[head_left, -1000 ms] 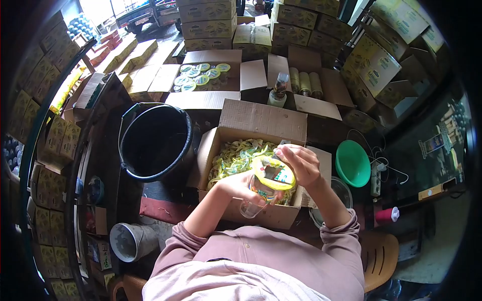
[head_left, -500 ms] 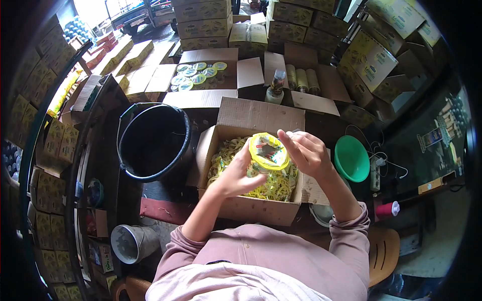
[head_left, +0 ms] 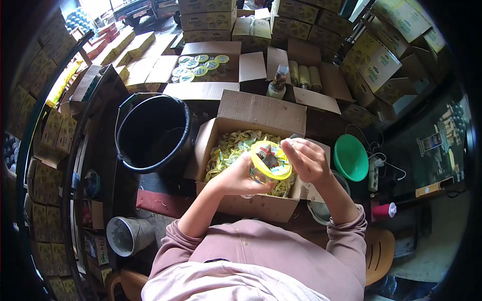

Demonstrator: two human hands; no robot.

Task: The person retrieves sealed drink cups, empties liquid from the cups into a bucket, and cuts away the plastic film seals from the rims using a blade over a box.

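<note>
My left hand (head_left: 235, 176) is wrapped round a clear plastic jar with a yellow rim (head_left: 281, 176), its mouth tilted toward me. Small colourful packets and a dark patch show within that rim. At the jar's right edge is my right hand (head_left: 312, 161), thumb and fingers drawn together in a pinch; whatever they hold is too small to make out. Below both hands stands an open cardboard box (head_left: 261, 206), filled with small yellow-green wrapped packets (head_left: 232, 149).
A black bucket (head_left: 187, 133) stands left of the box, a green basin (head_left: 350, 158) right. Behind are a carton of lidded tubs (head_left: 200, 70), a bottle (head_left: 277, 88) and several rolls (head_left: 304, 76). A grey pail (head_left: 131, 236) and pink thread spool (head_left: 384, 210) flank me.
The jar has tilted and shifted slightly right and down in my left hand. My right hand has moved a little lower, its fingers closing from a pointing shape into a pinch.
</note>
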